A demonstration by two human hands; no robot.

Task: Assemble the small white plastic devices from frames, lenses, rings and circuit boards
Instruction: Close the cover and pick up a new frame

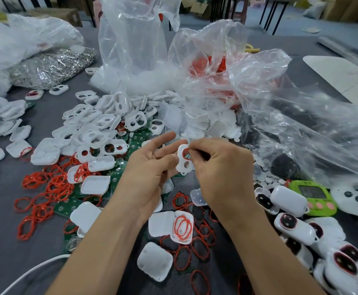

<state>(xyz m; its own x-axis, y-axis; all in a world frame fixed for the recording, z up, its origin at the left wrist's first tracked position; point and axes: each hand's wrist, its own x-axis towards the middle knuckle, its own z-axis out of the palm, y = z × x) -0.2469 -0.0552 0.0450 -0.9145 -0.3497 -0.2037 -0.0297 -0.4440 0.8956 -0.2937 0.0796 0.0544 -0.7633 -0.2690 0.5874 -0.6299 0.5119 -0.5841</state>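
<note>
My left hand (152, 167) holds a white two-hole frame (184, 161) upright between thumb and fingers, above the middle of the table. My right hand (218, 169) pinches a red ring (187, 152) at the frame's upper hole, fingertips curled against it. Behind the hands lies a heap of white frames (101, 126), with green circuit boards (137, 139) under it. Loose red rings (52, 188) are scattered at the left and near my wrists. White back shells (154, 260) lie near the front, one shell (182, 227) with rings in it.
Clear plastic bags (135, 50) of parts stand at the back, and a bag of metal clips (52, 67) lies back left. Finished devices (295, 231) pile up at the right beside a green timer (314, 196). A white cable (31, 271) runs along the front left.
</note>
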